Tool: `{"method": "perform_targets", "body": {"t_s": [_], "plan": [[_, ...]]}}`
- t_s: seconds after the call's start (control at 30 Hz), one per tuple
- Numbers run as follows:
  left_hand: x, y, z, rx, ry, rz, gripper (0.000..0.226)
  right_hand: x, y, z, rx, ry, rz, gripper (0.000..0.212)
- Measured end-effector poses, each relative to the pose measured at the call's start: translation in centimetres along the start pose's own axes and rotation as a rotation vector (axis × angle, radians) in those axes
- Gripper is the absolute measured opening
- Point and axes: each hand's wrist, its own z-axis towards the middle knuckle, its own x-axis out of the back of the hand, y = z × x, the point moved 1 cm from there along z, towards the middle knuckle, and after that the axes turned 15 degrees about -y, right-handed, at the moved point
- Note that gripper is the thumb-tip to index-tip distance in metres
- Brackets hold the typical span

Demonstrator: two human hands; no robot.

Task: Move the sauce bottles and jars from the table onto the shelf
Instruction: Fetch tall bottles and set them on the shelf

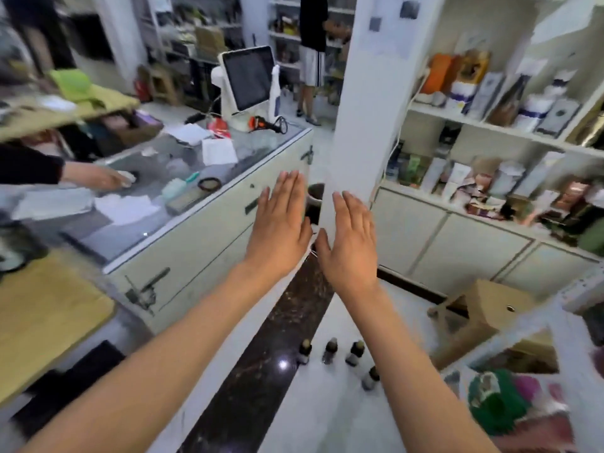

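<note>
Both held out flat, fingers straight, nothing held: left hand (278,223), right hand (351,237). Below the wrists, four small dark bottles (330,351) upright on pale floor (327,413). Left, glass counter (183,178); right, stocked shelf (490,122). Labels blurred, unreadable

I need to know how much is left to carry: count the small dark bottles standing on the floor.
4. Three small dark bottles stand in a row on the floor between the forearms. A fourth is beside the right forearm, which may hide more.
</note>
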Motion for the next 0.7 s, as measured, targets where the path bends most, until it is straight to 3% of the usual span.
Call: {"method": "perform_targets", "body": {"t_s": [0.37, 0.7], "plan": [[9.2, -22.6, -17.8, 0.414, 0.102, 0.087, 0.069, -15.7, -24.8, 0.6, 0.361, -0.268, 0.138, 0.060], [14.6, -41.9, -32.2, 0.746, 0.168, 0.041, 0.065, -30.2, -45.3, 1.2, 0.506, -0.530, 0.249, 0.061]]}}
